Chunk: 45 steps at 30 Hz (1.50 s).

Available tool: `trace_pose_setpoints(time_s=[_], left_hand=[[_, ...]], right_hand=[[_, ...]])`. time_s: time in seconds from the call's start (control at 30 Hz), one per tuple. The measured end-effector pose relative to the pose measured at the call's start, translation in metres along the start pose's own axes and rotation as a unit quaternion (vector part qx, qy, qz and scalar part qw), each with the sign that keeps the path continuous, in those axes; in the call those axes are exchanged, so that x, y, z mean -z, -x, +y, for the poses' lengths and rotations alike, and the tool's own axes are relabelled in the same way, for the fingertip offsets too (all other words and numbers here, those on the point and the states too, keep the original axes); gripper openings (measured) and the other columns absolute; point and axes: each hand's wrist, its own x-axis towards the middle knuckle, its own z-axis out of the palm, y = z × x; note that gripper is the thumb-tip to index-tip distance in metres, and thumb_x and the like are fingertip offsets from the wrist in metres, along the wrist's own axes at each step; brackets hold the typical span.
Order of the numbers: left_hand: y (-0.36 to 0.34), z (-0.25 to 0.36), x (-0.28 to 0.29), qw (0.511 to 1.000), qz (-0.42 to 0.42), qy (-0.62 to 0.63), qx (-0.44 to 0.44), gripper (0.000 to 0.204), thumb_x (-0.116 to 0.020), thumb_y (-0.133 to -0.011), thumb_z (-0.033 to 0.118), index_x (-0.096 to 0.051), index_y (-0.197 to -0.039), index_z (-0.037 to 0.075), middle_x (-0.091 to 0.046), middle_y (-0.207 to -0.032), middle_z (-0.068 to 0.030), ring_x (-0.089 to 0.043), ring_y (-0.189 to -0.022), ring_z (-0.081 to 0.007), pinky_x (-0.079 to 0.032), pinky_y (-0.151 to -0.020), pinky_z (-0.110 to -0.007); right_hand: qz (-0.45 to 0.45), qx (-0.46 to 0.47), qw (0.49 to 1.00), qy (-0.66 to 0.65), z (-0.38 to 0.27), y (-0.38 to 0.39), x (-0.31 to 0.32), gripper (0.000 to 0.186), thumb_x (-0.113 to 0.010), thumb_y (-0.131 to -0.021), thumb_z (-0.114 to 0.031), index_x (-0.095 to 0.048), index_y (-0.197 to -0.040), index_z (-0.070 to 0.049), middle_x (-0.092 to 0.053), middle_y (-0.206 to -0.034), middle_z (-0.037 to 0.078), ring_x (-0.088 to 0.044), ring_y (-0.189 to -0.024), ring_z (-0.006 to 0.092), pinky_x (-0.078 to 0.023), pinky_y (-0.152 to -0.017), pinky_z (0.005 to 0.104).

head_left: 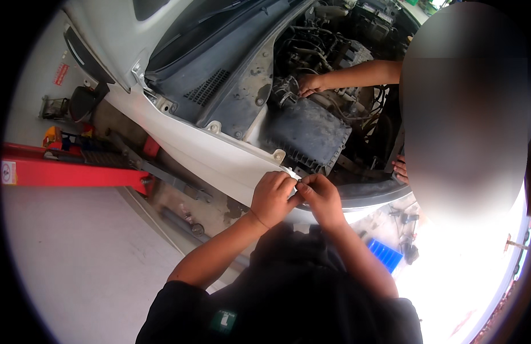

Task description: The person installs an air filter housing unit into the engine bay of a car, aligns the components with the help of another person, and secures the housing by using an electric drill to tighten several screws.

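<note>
Low in front of me, at the edge of the white car fender [208, 172], my left hand [275, 192] and my right hand [320, 198] meet with fingertips pinched together on a small dark piece, too small to name. A small white patch beside the fingers is unclear. Just beyond my hands sits the black ribbed air filter housing [308, 135] in the open engine bay [334, 57]. A co-worker's hand [308, 85] touches parts by the intake hose; their other hand [399, 169] rests at the bay's right edge.
A co-worker [463, 114] leans over the car at right. The raised bonnet [93, 28] is upper left. A red lift arm [76, 166] extends at left beside a pale panel [87, 235]. A blue tray [384, 254] and scattered dark objects [408, 229] lie on the floor at right.
</note>
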Motion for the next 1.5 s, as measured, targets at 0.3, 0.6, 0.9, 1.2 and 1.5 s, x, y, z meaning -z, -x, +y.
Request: trace_pose_setpoints(time_s=[0.3, 0.6, 0.9, 1.2, 1.5], left_hand=[[-0.052, -0.034, 0.023, 0.995, -0.067, -0.019, -0.072, 0.028, -0.075, -0.081, 0.027, -0.063, -0.095, 0.006, -0.061, -0.092, -0.0096, -0.058, -0.087, -0.0318, -0.049, -0.079, -0.042], [-0.077, -0.121, 0.043, 0.981, -0.037, -0.186, 0.041, 0.023, -0.062, -0.084, 0.015, -0.063, -0.104, 0.004, -0.061, -0.094, -0.0125, -0.056, -0.088, -0.0346, -0.046, -0.082, -0.044], [-0.082, -0.120, 0.043, 0.975, -0.051, -0.207, 0.059, 0.027, -0.058, -0.078, 0.008, -0.063, -0.104, 0.002, -0.059, -0.098, -0.0149, -0.055, -0.092, -0.0350, -0.045, -0.085, -0.043], [-0.072, -0.125, 0.044, 0.980, -0.019, -0.189, 0.051, 0.024, -0.059, -0.076, 0.008, -0.063, -0.098, 0.003, -0.059, -0.094, -0.0122, -0.055, -0.087, -0.0323, -0.045, -0.081, -0.041], [-0.063, -0.137, 0.043, 0.989, 0.031, -0.146, 0.016, 0.017, -0.062, -0.075, 0.006, -0.063, -0.092, 0.005, -0.060, -0.087, -0.0087, -0.056, -0.080, -0.0297, -0.046, -0.076, -0.039]], right_hand=[[0.042, 0.041, 0.998, 0.017, 0.009, -0.032, 0.027, 0.016, -0.066, -0.093, -0.012, -0.061, -0.102, 0.000, -0.065, -0.082, 0.004, -0.060, -0.074, 0.0092, -0.050, -0.068, 0.0258], [0.091, 0.076, 0.974, 0.191, 0.016, -0.221, 0.085, 0.030, -0.064, -0.090, -0.024, -0.066, -0.110, 0.000, -0.070, -0.086, 0.017, -0.069, -0.076, 0.0264, -0.053, -0.072, 0.0377], [-0.089, 0.052, 0.956, 0.276, 0.060, -0.170, 0.009, 0.026, -0.061, -0.092, -0.029, -0.066, -0.105, -0.006, -0.071, -0.088, 0.020, -0.068, -0.083, 0.0423, -0.053, -0.077, 0.0486], [-0.132, 0.040, 0.907, 0.399, 0.094, -0.174, -0.003, 0.025, -0.064, -0.089, -0.023, -0.070, -0.108, -0.009, -0.072, -0.098, 0.019, -0.068, -0.093, 0.0381, -0.053, -0.082, 0.0452], [-0.087, -0.007, 0.922, 0.377, 0.126, -0.192, -0.020, 0.024, -0.067, -0.083, -0.016, -0.073, -0.104, -0.008, -0.073, -0.101, 0.017, -0.069, -0.097, 0.0337, -0.053, -0.083, 0.0410]])
